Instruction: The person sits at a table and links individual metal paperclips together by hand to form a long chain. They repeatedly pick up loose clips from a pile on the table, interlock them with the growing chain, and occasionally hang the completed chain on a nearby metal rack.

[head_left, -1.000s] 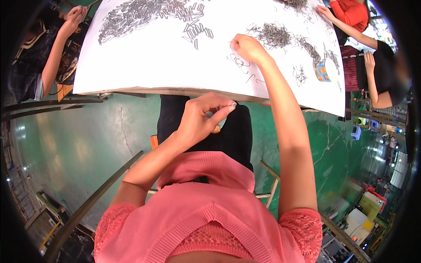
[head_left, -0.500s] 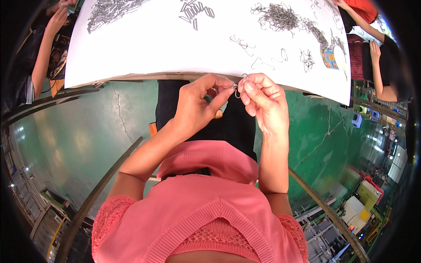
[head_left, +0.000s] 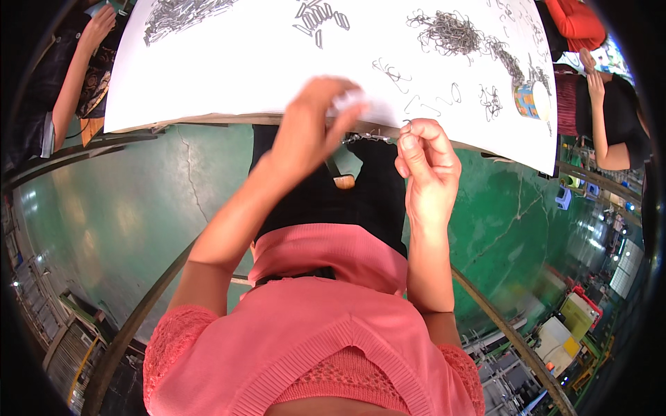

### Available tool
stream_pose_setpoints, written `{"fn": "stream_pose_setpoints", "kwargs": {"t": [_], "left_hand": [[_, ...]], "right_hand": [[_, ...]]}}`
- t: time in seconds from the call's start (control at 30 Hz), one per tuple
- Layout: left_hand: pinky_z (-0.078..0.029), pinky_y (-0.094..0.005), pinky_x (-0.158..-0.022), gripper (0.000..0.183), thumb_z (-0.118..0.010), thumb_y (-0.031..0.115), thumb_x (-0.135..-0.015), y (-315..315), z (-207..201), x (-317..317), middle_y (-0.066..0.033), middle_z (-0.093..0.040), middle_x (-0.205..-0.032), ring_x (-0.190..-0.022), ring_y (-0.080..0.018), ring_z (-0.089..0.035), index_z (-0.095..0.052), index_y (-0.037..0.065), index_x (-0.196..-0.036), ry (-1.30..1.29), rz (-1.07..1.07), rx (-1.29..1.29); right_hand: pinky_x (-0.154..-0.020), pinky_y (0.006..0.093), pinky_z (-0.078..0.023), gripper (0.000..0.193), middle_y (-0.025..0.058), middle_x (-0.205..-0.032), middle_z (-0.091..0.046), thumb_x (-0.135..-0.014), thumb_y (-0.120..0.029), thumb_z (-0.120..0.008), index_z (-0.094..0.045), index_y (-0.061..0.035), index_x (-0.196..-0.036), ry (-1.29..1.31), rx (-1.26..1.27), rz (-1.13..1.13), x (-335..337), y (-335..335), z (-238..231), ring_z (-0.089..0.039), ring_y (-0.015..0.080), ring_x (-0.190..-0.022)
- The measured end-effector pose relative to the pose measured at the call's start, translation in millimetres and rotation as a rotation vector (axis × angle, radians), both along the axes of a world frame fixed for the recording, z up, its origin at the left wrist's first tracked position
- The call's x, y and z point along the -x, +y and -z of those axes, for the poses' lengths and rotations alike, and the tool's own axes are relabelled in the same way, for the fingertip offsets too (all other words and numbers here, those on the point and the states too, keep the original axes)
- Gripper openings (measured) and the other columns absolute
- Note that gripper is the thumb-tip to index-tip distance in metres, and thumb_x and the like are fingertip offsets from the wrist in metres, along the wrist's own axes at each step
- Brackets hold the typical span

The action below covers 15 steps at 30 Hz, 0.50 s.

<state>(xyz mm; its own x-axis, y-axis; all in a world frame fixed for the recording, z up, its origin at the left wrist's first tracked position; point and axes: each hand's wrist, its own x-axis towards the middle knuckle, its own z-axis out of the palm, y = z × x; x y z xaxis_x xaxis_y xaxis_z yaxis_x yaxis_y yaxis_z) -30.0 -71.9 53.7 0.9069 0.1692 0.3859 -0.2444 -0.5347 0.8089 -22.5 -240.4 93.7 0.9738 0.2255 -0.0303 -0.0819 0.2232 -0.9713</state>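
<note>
Above the near edge of the white-topped table (head_left: 229, 87), my left hand (head_left: 305, 125) is smeared by motion. Its fingers are too blurred to show whether they hold anything. My right hand (head_left: 428, 156) is closed just off that edge, thumb and forefinger pinched on a small bent wire hook (head_left: 406, 129), mostly hidden by the fingertips. Between the hands, some small metal pieces (head_left: 368, 136) lie along the table edge. Several loose wire hooks (head_left: 393, 72) and thin bent wires (head_left: 424, 107) are on the white top beyond my right hand.
Grey elongated links form a large pile (head_left: 184, 19) at far left and a smaller one (head_left: 319, 19) mid-table. A heap of wire hooks (head_left: 451, 33) lies far right, near a patterned cup (head_left: 531, 100). Other people's arms (head_left: 69, 87) flank the table. Below my hands is an orange-tipped object (head_left: 344, 182).
My left hand has moved up and left, away from my right hand, over the table edge. My right hand stays pinched and has shifted slightly right.
</note>
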Motion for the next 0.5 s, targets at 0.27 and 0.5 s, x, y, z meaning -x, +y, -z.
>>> {"fn": "stream_pose_setpoints", "kwargs": {"t": [0.27, 0.5], "left_hand": [[-0.054, -0.0353, -0.065, 0.020, -0.064, 0.008, -0.077, 32, 52, -93, -0.0170, -0.060, -0.087, -0.084, -0.0301, -0.060, -0.057, -0.004, -0.091, 0.268, -0.378, -0.820], [-0.057, -0.0276, -0.064, 0.021, -0.062, 0.002, -0.072, 27, 31, -100, -0.0165, -0.058, -0.092, -0.089, -0.0267, -0.060, -0.056, -0.005, -0.091, 0.424, -0.186, -1.213]], "right_hand": [[-0.045, 0.0164, -0.039, 0.005, 0.0034, -0.087, -0.056, -0.087, 0.000, -0.059, -0.060, -0.0022, -0.091, -0.050, 0.027, -0.007, 13, 5, 6, -0.052, 0.0051, -0.062], [-0.050, 0.0205, -0.046, 0.006, 0.0067, -0.089, -0.061, -0.089, -0.003, -0.056, -0.058, -0.0011, -0.095, -0.002, -0.019, -0.050, 14, 3, 6, -0.061, 0.0110, -0.069]]}}
